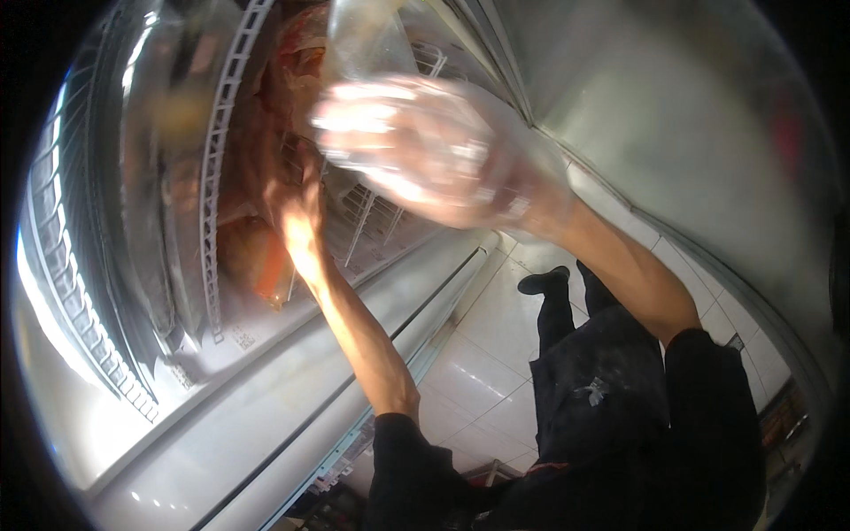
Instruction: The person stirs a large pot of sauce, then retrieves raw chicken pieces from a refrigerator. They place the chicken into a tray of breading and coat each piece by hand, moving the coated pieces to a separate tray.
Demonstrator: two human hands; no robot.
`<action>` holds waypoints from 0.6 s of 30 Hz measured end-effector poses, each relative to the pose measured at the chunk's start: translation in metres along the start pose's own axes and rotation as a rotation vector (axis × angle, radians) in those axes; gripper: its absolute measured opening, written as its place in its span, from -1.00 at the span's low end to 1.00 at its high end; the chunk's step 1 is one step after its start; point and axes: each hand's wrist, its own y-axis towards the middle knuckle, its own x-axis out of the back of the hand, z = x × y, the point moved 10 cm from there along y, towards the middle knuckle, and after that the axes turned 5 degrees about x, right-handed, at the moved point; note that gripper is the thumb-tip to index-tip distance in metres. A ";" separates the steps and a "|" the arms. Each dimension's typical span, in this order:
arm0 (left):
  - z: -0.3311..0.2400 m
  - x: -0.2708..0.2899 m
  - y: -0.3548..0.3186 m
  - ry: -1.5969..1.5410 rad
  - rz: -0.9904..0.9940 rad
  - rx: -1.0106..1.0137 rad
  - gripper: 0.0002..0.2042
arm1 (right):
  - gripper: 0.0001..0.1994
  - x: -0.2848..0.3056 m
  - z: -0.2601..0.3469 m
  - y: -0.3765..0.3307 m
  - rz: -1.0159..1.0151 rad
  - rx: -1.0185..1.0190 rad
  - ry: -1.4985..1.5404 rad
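Observation:
My left hand (290, 196) is bare and reaches into a white refrigerated case, its fingers stretched out in the shade among wrapped packs. Below it lies a clear pack with an orange strip (257, 261). Reddish wrapped food (297, 66) sits farther in. My right hand (416, 146) is covered in shiny clear plastic and smeared by motion, raised to the right of my left hand. A clear plastic sheet or bag (367, 40) shows just beyond it; whether the fingers grip it, I cannot make out.
White wire dividers (217, 168) stand to the left of my left hand, and a wire rack (372, 217) lies beneath my right hand. The case's front ledge (292, 380) runs diagonally below my arms. A large pale door panel (673, 115) is at right, above a tiled floor (478, 354).

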 end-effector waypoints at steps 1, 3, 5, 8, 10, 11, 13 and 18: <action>0.003 -0.009 0.006 0.007 -0.040 0.000 -0.63 | -0.72 -0.021 0.000 0.008 0.029 0.161 -0.326; 0.007 -0.022 0.017 0.013 -0.086 0.000 -0.63 | -0.80 -0.084 -0.002 0.005 0.068 0.604 -1.605; 0.009 -0.028 0.021 0.022 -0.101 -0.001 -0.63 | -0.82 -0.103 -0.044 -0.002 0.329 0.469 -1.258; 0.011 -0.029 0.019 0.033 -0.103 0.000 -0.63 | -0.85 -0.094 -0.096 -0.021 0.340 -0.084 -0.319; 0.012 -0.026 0.015 0.037 -0.106 0.001 -0.63 | -0.86 -0.097 -0.114 -0.032 0.358 -0.188 -0.195; 0.012 -0.025 0.013 0.034 -0.104 0.003 -0.63 | -0.86 -0.099 -0.121 -0.034 0.361 -0.232 -0.149; 0.012 -0.024 0.013 0.041 -0.100 0.004 -0.63 | -0.86 -0.101 -0.132 -0.030 0.330 -0.253 -0.069; 0.012 -0.023 0.018 0.059 -0.098 0.014 -0.63 | -0.86 -0.111 -0.156 -0.014 0.369 -0.289 -0.054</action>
